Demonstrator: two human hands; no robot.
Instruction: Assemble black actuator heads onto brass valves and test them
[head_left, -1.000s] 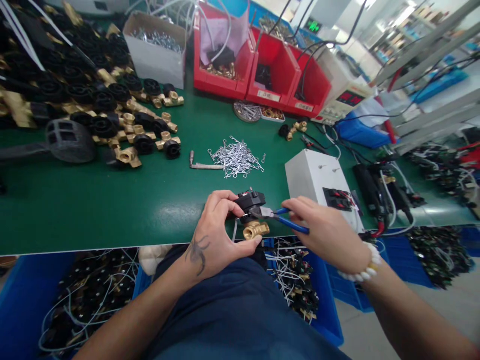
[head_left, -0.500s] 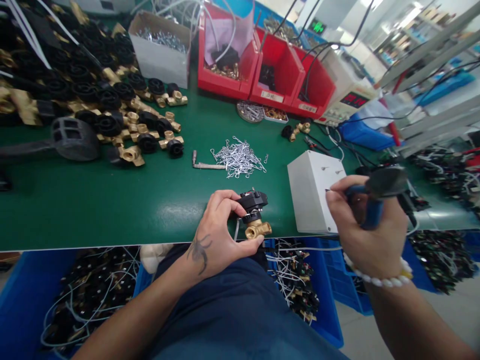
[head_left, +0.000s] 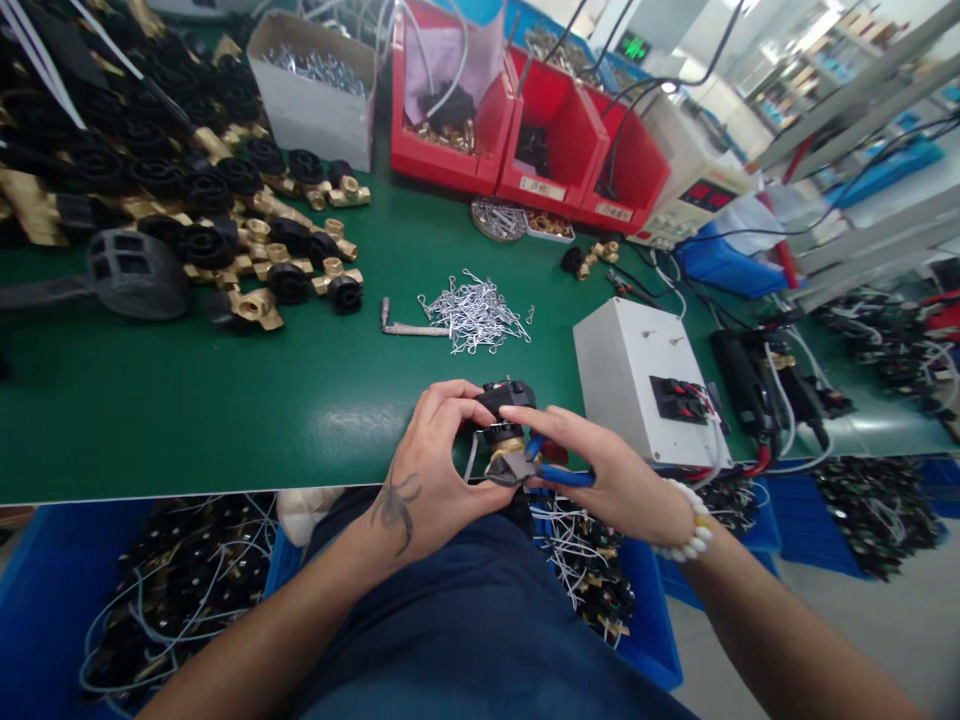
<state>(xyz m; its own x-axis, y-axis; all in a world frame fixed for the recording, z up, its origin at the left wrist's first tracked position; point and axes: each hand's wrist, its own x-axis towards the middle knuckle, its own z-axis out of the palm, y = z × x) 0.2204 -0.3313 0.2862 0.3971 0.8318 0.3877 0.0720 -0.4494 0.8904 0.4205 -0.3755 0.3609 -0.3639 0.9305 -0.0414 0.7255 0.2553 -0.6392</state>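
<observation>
My left hand (head_left: 433,462) is closed around a brass valve with a black actuator (head_left: 508,397) on top, held at the front edge of the green table. A thin grey cable hangs beside my left fingers. In my right hand (head_left: 619,470) are blue-handled pliers (head_left: 568,477), their dark metal head lying across the front of the brass body. My right fingertips reach the side of the black actuator. The pliers partly hide the brass part. Just behind, a pile of small silver spring clips (head_left: 484,315) lies beside a bent metal hex tool (head_left: 415,329).
At right stands a grey switch box (head_left: 615,375) with wires. Red bins (head_left: 457,165) and a carton of metal pins (head_left: 311,110) line the back. Many brass valves with black caps (head_left: 289,283) and a black mallet (head_left: 139,275) cover the left. Blue crates (head_left: 45,590) sit below.
My right hand, carrying the pliers, has come left from in front of the grey box to the valve. My left hand keeps its hold with little movement.
</observation>
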